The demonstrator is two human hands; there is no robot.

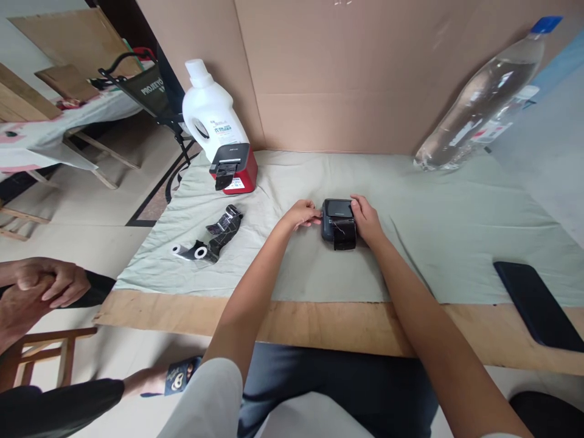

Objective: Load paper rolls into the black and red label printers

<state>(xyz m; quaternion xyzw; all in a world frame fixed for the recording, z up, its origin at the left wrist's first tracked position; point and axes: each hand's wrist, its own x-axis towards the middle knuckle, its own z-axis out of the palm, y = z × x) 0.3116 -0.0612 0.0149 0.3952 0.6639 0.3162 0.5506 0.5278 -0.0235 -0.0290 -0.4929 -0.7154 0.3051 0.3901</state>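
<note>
A green cloth [456,243] bears one white jug [219,106], one red machine [246,176], one black device [340,208]. The right hand [365,218] clasps the device's right side; the left hand [303,214], grip unclear, curls at its left.

White bottle [210,103], upright on the counter [456,231], capped and labelled in front. Behind the white bottle and stretching rightward, a cardboard panel [337,73]. Well to its right, a large clear bottle [483,100] with a blue cap and, just beside, a smaller bottle [507,118] with a white cap. Far right of the white bottle and nearer the front edge, a dark phone [538,304], lying flat. Left of the white bottle, a folding chair [148,91]; farther left, a second table [59,143] with brown boards [73,36]. Left and nearer, another person's clasped hands [43,286].
</note>
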